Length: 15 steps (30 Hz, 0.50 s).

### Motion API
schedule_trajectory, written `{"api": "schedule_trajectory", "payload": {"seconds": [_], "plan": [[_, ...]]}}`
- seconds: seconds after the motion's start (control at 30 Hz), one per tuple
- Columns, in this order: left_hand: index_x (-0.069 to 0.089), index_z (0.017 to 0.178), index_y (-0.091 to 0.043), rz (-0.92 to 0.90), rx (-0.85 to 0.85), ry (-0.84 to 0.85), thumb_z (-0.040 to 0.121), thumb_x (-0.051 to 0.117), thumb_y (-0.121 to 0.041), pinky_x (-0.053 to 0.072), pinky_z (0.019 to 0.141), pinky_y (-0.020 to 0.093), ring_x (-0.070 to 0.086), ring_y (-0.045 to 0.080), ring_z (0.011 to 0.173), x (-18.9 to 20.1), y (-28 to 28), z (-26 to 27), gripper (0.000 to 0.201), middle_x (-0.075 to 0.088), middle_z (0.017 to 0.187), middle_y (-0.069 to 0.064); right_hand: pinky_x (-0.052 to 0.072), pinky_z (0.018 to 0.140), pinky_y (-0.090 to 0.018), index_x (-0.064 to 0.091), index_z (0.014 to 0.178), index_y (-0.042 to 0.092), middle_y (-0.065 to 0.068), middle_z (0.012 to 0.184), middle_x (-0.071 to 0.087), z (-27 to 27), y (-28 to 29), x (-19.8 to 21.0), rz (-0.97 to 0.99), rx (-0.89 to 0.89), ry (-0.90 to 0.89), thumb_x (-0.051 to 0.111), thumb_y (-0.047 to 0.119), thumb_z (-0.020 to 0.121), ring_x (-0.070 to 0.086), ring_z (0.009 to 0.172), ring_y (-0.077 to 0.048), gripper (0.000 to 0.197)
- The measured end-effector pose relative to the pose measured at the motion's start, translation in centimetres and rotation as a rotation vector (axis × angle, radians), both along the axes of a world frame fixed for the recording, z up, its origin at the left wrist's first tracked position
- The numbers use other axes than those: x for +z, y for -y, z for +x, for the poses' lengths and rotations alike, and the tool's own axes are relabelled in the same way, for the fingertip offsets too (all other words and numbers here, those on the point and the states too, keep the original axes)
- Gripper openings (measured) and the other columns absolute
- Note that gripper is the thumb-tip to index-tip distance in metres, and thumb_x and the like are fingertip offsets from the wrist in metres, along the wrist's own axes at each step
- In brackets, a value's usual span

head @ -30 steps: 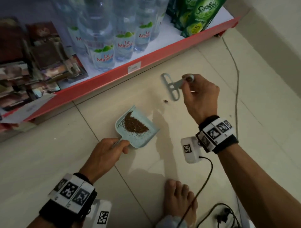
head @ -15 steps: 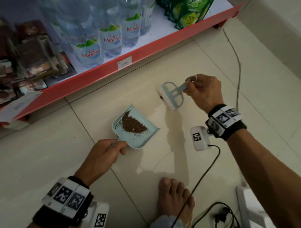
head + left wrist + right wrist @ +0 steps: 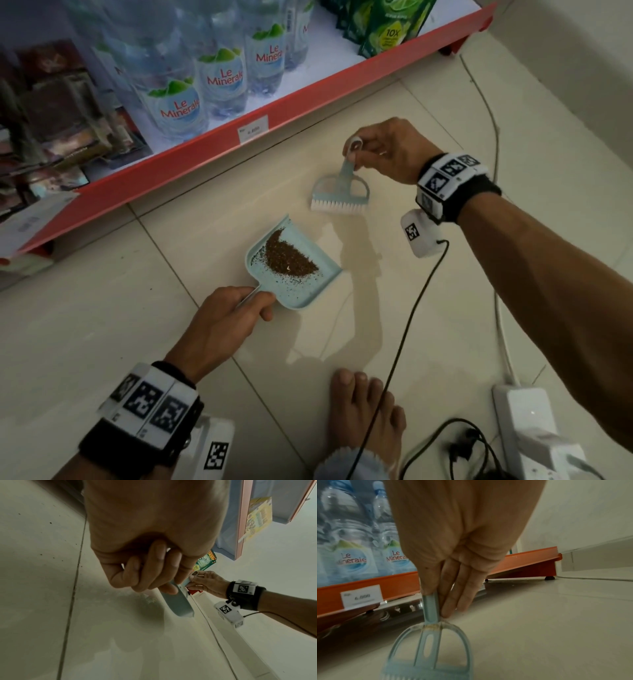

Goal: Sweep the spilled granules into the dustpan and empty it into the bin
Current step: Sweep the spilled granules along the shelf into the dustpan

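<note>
- Granules lie in a dark crescent heap inside the dustpan, piled toward its back wall, with loose specks scattered across the tray.
- Left hand has its fingers curled round the dustpan's handle, at the near-left corner; the pan's open lip faces away and to the right, toward the brush.
- Right hand pinches the brush's thin handle near its ring end; the bristles point down at the floor, just beyond the pan's lip and apart from it.
- Brush head runs crosswise, roughly parallel to the lip, so a stroke toward the person would drive anything left straight in; the right hand is the nearer one to that strip of floor.
- I can make out no granules on the tiles between brush and pan, so sweeping looks nearly done; the bin is not in view.
- Floor is pale glossy tile with grout lines, and a red shelf of water bottles stands close behind.
- Cable trails from the right wrist past a bare foot, near the pan's likely lift path.
</note>
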State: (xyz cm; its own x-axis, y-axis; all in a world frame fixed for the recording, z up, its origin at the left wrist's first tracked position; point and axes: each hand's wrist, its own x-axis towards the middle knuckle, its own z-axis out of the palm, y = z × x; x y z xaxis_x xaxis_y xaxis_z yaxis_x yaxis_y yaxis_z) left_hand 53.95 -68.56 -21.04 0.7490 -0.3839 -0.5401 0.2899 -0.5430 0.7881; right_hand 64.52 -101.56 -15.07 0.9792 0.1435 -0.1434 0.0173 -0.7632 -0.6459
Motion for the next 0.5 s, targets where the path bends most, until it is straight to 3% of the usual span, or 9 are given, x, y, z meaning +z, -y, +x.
{"api": "schedule_trajectory", "payload": {"seconds": [0.1, 0.23, 0.33, 0.4, 0.5], "plan": [[0.064, 0.065, -0.017, 0.009, -0.011, 0.014, 0.087, 0.056, -0.043, 0.030, 0.052, 0.027, 0.036, 0.005, 0.038, 0.0, -0.1, -0.1, 0.035, 0.040, 0.039, -0.009, 0.060, 0.085, -0.034, 0.069, 0.106, 0.000, -0.017, 0.095, 0.075, 1.7, -0.1, 0.3, 0.044, -0.022, -0.023, 0.063, 0.010, 0.094, 0.074, 0.089, -0.023, 0.017], [0.064, 0.066, -0.017, -0.001, -0.005, -0.005, 0.081, 0.053, -0.049, 0.030, 0.051, 0.027, 0.036, 0.003, 0.037, -0.1, -0.1, -0.1, 0.037, 0.039, 0.039, -0.010, 0.061, 0.083, -0.033, 0.067, 0.107, 0.001, -0.018, 0.100, 0.074, 2.3, 0.4, 1.7, 0.151, -0.028, -0.122, 0.062, 0.012, 0.095, 0.074, 0.089, -0.021, 0.016], [0.064, 0.066, -0.018, 0.015, -0.018, 0.003, 0.078, 0.051, -0.053, 0.030, 0.051, 0.026, 0.037, 0.003, 0.037, -0.3, 0.0, -0.1, 0.039, 0.041, 0.038, -0.009, 0.062, 0.078, -0.030, 0.067, 0.108, 0.002, -0.014, 0.098, 0.076, 1.9, 0.9, 3.0, 0.147, -0.053, -0.081, 0.062, 0.015, 0.095, 0.075, 0.088, -0.017, 0.019], [0.065, 0.066, -0.018, 0.017, -0.029, 0.007, 0.079, 0.051, -0.053, 0.030, 0.051, 0.026, 0.037, 0.003, 0.036, -0.5, 0.2, 0.0, 0.039, 0.041, 0.038, -0.010, 0.062, 0.076, -0.028, 0.067, 0.108, 0.002, -0.010, 0.096, 0.076, 1.7, 1.0, 3.5, 0.101, -0.097, 0.016, 0.061, 0.016, 0.096, 0.075, 0.087, -0.014, 0.019], [0.065, 0.066, -0.018, 0.018, -0.038, 0.002, 0.078, 0.051, -0.053, 0.031, 0.051, 0.026, 0.037, 0.004, 0.037, -0.6, 0.6, 0.3, 0.039, 0.041, 0.038, -0.009, 0.060, 0.081, -0.039, 0.072, 0.103, 0.005, -0.011, 0.092, 0.076, 1.1, 0.5, 2.8, -0.166, -0.141, 0.207, 0.059, 0.014, 0.091, 0.073, 0.084, -0.023, 0.020]]}}
